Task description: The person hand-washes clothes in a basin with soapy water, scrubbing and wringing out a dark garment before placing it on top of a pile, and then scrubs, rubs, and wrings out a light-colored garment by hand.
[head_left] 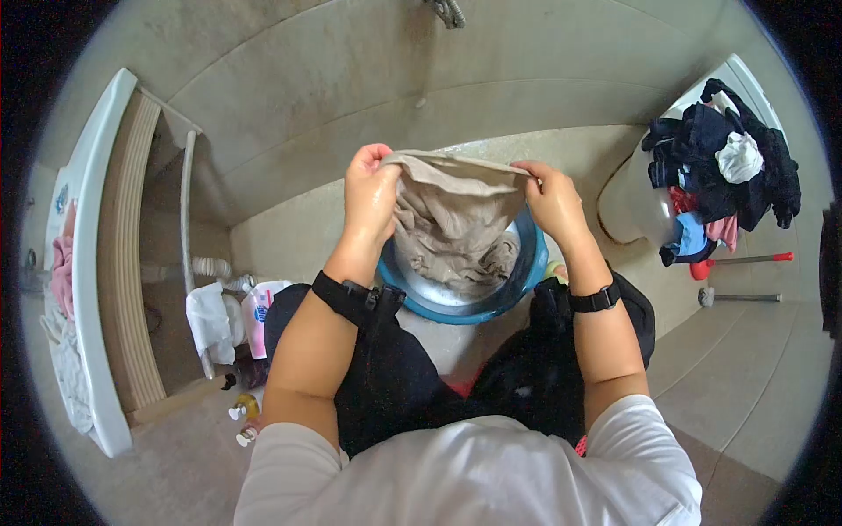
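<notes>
A wet beige garment (452,210) hangs stretched between my two hands, its upper edge pulled taut and its lower folds bunched down inside a blue basin (469,313). My left hand (370,195) grips the garment's left corner, fingers curled round the cloth. At the opposite corner, my right hand (556,200) pinches the edge between thumb and fingers. Whitish, sudsy water shows in the basin below the cloth. The exact kind of garment cannot be made out.
Dark and coloured clothes (724,167) are piled on the toilet at the right, near a red-handled plunger (745,260) and a brush (741,298). A washbasin cabinet (110,263) stands left, with a pink detergent bag (260,316) by my knee. A tiled wall (544,61) rises ahead.
</notes>
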Demonstrator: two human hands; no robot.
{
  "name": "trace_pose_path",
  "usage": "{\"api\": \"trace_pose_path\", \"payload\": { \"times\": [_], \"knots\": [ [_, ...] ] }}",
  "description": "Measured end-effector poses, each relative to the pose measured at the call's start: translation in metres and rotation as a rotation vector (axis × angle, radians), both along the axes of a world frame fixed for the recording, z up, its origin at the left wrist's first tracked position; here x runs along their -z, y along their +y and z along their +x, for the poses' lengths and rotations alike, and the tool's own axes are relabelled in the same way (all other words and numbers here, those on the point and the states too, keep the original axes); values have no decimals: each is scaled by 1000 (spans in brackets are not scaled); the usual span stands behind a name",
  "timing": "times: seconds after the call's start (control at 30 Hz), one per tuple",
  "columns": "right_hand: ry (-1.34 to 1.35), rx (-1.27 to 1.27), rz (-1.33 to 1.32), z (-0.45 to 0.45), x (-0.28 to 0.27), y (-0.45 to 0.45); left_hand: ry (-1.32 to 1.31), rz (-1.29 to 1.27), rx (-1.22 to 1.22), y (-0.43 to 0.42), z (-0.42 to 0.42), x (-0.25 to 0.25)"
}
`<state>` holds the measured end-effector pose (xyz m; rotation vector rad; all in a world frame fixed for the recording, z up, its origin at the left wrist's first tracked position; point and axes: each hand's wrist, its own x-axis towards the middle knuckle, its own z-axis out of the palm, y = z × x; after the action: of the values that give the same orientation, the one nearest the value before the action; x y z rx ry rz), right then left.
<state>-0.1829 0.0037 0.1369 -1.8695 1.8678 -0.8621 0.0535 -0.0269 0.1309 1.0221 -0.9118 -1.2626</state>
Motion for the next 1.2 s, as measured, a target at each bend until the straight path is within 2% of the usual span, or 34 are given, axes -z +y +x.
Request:
{"api": "trace_pose_path", "payload": {
  "times": [0.07,0.2,0.27,0.3,0.37,0.4,0.5,0.6,0.7,0.73,0.8,0.87,0.9,1.0,1.07,1.1,1.13,1.17,1.2],
  "knots": [
    [-56,44,1,5,3,-2,194,142,-23,-1,1,-8],
    [-29,137,-41,13,1,0,337,174,-15,-8,10,-5],
    [165,34,-488,14,1,1,368,171,-22,-9,12,-6],
    [166,33,-487,18,1,5,365,175,-6,-9,12,-5],
    [210,-450,-438,37,-2,21,366,179,9,-8,9,-5],
    [202,-578,-270,46,6,25,369,173,19,-7,7,-5],
    [295,-497,-230,54,39,28,351,179,58,-6,7,-6],
    [422,-451,-136,37,41,20,288,171,100,-4,13,-10],
    [-74,-585,405,23,6,20,204,120,117,-8,29,-7],
    [-76,-581,403,21,9,25,164,91,113,-9,34,-8],
    [-373,-927,595,20,16,39,145,102,62,-8,45,-9],
    [-263,-1112,724,28,11,58,193,79,80,-10,61,-5],
    [-336,-1153,771,30,24,67,217,72,102,-12,67,0],
    [-261,-1127,750,27,37,72,270,32,237,-3,69,0],
    [-458,-1042,647,16,46,65,274,18,249,1,71,-1],
    [-660,-835,808,10,53,58,351,23,233,5,72,-5],
    [-1449,-315,711,3,56,40,430,26,222,9,68,-11],
    [-1481,95,652,6,40,32,493,38,228,14,63,-20],
    [-1479,95,645,4,54,23,496,34,233,17,58,-19]
  ]
}}
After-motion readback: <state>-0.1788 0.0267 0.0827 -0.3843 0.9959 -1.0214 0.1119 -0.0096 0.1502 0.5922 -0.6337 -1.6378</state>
